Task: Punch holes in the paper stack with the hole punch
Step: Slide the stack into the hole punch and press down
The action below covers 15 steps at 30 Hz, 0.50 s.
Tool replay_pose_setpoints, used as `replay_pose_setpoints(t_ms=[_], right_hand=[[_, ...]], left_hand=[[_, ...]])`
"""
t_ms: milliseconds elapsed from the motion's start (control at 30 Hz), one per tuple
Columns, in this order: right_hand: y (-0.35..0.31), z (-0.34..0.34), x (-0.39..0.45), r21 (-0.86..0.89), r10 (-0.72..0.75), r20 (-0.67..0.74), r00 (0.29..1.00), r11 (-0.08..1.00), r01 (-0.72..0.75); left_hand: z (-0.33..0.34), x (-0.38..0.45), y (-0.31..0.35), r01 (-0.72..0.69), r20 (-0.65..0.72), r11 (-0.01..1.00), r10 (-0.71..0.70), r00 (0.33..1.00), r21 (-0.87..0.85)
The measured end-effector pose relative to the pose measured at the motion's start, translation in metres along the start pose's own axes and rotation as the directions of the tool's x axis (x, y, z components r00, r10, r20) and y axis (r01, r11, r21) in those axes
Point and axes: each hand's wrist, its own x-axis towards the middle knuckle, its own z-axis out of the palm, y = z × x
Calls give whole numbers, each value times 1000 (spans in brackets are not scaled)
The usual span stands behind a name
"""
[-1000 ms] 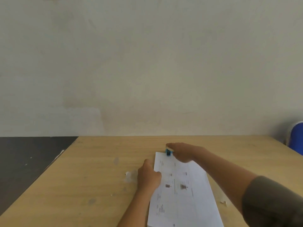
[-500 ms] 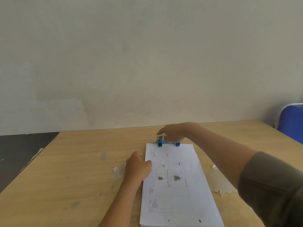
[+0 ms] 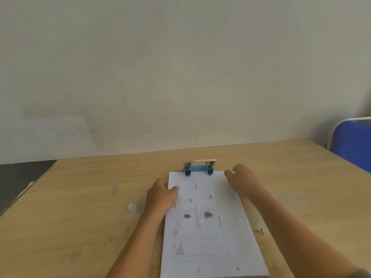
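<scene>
1. Paper stack, head view: it lies lengthwise on the wooden table, its far edge tucked under the blue hole punch.
2. Right hand has come off the punch lever since half a second ago; its fingers now curl loosely at the stack's far right corner, holding nothing.
3. Left hand stays on the stack's left edge, thumb on top, fingers hidden.
4. That end is probably punched already.

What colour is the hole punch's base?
Blue, under a pale metal lever; the hole punch shows in the head view.
</scene>
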Motion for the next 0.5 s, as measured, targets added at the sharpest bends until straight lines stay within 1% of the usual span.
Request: replay_pose_setpoints(t_ms=[33, 133, 200, 333, 400, 500], right_hand=[[6, 6, 0, -15, 24, 18, 1000, 1000, -24], [5, 10, 1, -5, 26, -21, 999, 1000, -26], [2, 10, 2, -22, 50, -23, 998, 998, -51], [2, 9, 1, 2, 89, 8, 996, 996, -89], [5, 10, -1, 26, 83, 4, 997, 996, -83], [8, 10, -6, 120, 86, -13, 996, 989, -84]], left_hand=[[0, 1, 2, -3, 2, 1000, 3, 1000, 5], [3, 4, 4, -18, 16, 999, 17, 1000, 28], [5, 5, 4, -26, 35, 999, 24, 999, 39], [8, 3, 3, -40, 37, 998, 38, 999, 45], [8, 0, 2, -47, 26, 998, 47, 999, 32], [8, -4, 1, -54, 14, 998, 54, 998, 19]])
